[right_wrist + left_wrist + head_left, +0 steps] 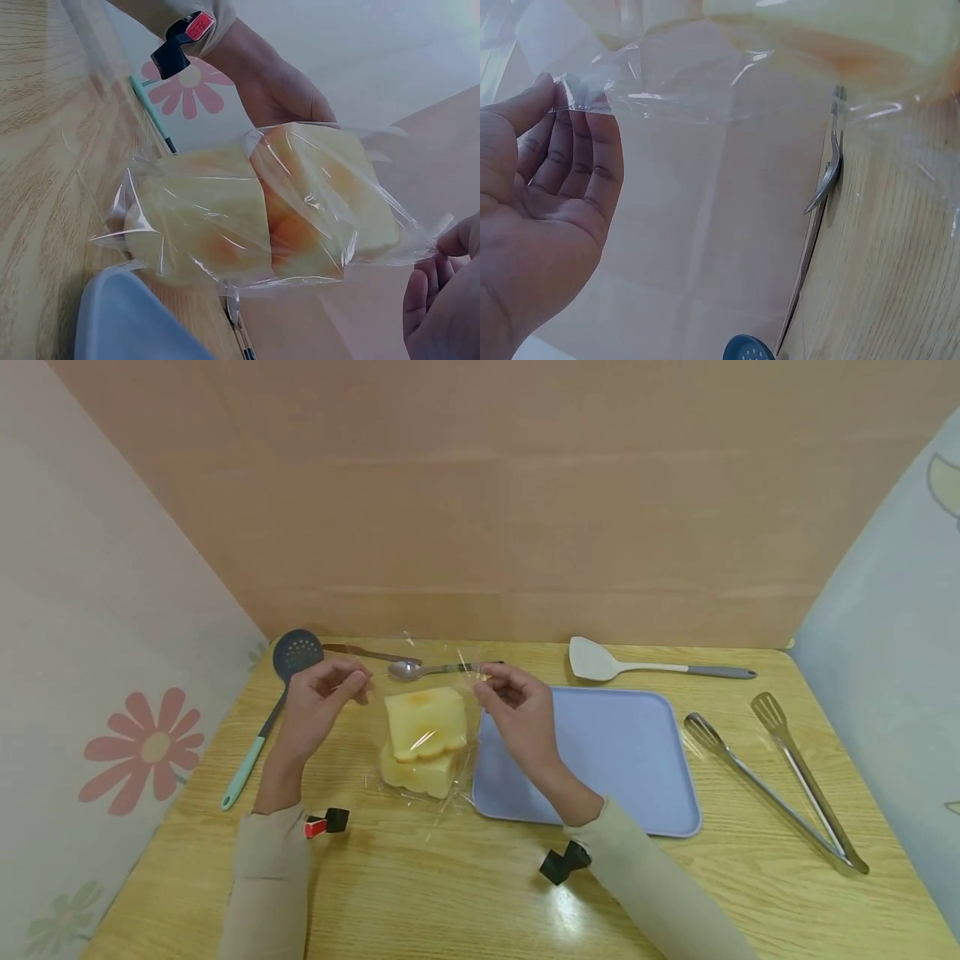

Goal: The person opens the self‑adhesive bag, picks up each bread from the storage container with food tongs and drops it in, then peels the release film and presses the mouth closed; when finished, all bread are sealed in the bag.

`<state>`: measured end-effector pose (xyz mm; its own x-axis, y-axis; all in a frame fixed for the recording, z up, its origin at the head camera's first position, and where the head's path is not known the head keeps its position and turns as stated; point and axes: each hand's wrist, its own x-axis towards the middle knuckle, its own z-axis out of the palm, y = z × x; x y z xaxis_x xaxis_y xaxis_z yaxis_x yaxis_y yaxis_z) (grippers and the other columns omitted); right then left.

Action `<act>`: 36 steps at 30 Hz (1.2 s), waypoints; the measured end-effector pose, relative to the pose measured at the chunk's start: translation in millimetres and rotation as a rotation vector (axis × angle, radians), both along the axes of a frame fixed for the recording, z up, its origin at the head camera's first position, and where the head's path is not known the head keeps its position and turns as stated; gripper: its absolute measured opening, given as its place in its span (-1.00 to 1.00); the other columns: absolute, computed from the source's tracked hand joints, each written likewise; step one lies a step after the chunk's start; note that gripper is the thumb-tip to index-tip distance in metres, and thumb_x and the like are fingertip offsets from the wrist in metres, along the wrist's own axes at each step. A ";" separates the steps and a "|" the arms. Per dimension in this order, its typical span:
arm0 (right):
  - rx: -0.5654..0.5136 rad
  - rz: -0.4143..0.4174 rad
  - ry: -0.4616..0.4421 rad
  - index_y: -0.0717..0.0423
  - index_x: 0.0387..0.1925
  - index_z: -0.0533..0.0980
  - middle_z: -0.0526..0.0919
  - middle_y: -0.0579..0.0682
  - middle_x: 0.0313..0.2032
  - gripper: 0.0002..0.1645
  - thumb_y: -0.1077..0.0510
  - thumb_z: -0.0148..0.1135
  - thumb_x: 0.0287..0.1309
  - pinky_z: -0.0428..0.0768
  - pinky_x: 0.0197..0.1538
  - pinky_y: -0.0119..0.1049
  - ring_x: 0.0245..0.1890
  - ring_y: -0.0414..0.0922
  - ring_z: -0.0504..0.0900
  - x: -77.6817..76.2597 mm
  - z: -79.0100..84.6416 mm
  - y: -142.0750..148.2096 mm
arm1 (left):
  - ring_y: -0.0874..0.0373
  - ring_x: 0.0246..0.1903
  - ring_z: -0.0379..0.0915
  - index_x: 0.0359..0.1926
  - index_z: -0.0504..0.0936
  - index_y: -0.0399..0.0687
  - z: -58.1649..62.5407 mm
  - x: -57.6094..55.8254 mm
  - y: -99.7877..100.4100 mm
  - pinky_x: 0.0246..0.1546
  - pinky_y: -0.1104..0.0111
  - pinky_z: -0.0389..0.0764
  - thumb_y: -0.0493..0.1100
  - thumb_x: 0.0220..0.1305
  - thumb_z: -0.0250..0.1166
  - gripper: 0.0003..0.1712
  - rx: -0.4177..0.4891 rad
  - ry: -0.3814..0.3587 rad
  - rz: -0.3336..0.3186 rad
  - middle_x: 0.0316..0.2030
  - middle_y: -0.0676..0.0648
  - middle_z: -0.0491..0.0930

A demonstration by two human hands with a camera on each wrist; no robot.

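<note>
Two thick slices of bread [426,718], pale yellow with browned patches, lie overlapping inside a clear plastic bag [307,199]. My left hand [315,706] pinches the bag's upper left edge between thumb and fingers. At the upper right edge, my right hand [525,718] pinches the film the same way. The bag hangs upright between both hands, and the right wrist view shows it just above the table. In the left wrist view the film stretches away from my left hand [555,157], with the bread blurred at the top.
Right of the bag lies a lavender tray [622,760], partly under my right forearm. A skimmer [297,653] lies left, a knife [367,652] and spoon [408,671] behind. A white spatula [596,660] lies at the back, metal tongs [787,810] at right. Walls border the table.
</note>
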<state>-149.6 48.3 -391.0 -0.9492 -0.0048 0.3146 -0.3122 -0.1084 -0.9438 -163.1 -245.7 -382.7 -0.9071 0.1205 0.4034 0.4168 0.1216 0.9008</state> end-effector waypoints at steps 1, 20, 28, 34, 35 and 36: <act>0.005 0.003 -0.004 0.20 -0.06 0.72 0.68 0.05 -0.41 -0.77 0.29 0.40 0.24 0.62 -0.39 -0.37 -0.44 -0.09 0.63 0.0 0.2 0.5 | 0.19 -0.42 0.64 -0.08 0.65 -0.47 0.6 0.4 -2.0 -0.31 0.42 0.71 -0.37 0.40 0.28 -0.82 -0.002 -0.012 0.002 -0.33 0.02 0.72; -0.192 0.109 -0.098 0.37 0.01 0.65 0.59 -0.10 -0.54 -0.69 0.42 0.32 0.21 0.58 -0.32 -0.40 -0.50 -0.18 0.54 0.0 -0.3 4.2 | 0.19 -0.39 0.64 0.03 0.70 -0.40 -6.9 -1.9 -30.8 -0.31 0.41 0.71 -0.53 0.40 0.16 -0.72 0.191 -0.026 -0.208 -0.28 -0.01 0.76; -0.261 0.068 -0.117 0.33 -0.10 0.69 0.52 -0.08 -0.55 -0.74 0.47 0.25 0.17 0.55 -0.30 -0.39 -0.53 -0.14 0.49 1.0 -0.1 0.7 | 0.16 -0.31 0.64 -0.14 0.71 -0.52 -6.6 -0.6 -25.1 -0.29 0.41 0.69 -0.50 0.37 0.23 -0.85 0.230 0.053 -0.117 -0.27 -0.03 0.76; -0.226 0.133 -0.179 0.35 -0.02 0.64 0.47 -0.08 -0.57 -0.71 0.42 0.23 0.22 0.49 -0.34 -0.38 -0.53 -0.14 0.42 -1.7 -1.3 6.9 | 0.05 -0.25 0.63 -0.13 0.66 -0.62 -10.1 -2.1 -25.2 -0.36 0.32 0.73 -0.64 0.33 0.13 -0.80 0.245 0.129 -0.247 -0.15 -0.21 0.70; -0.217 0.148 -0.190 0.37 0.01 0.63 0.45 -0.08 -0.58 -0.69 0.42 0.23 0.23 0.48 -0.36 -0.37 -0.53 -0.14 0.41 -2.4 -1.3 8.2 | 0.04 -0.29 0.64 -0.12 0.65 -0.64 -9.8 -2.1 -24.9 -0.36 0.32 0.73 -0.65 0.33 0.11 -0.79 0.251 0.132 -0.271 -0.18 -0.22 0.71; -0.206 0.163 -0.201 0.37 0.03 0.62 0.43 -0.08 -0.60 -0.68 0.41 0.22 0.24 0.47 -0.37 -0.37 -0.53 -0.14 0.40 -2.7 -1.0 9.4 | 0.05 -0.35 0.64 -0.11 0.64 -0.65 -9.1 -1.8 -24.7 -0.36 0.32 0.73 -0.65 0.33 0.11 -0.79 0.252 0.133 -0.286 -0.22 -0.21 0.72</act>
<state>-152.3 57.6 -391.9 -0.9844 -0.1174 0.1307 -0.0843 -0.3369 -0.9377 -164.9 -270.4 -391.8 -0.7890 0.2431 0.5642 0.5168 -0.2338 0.8235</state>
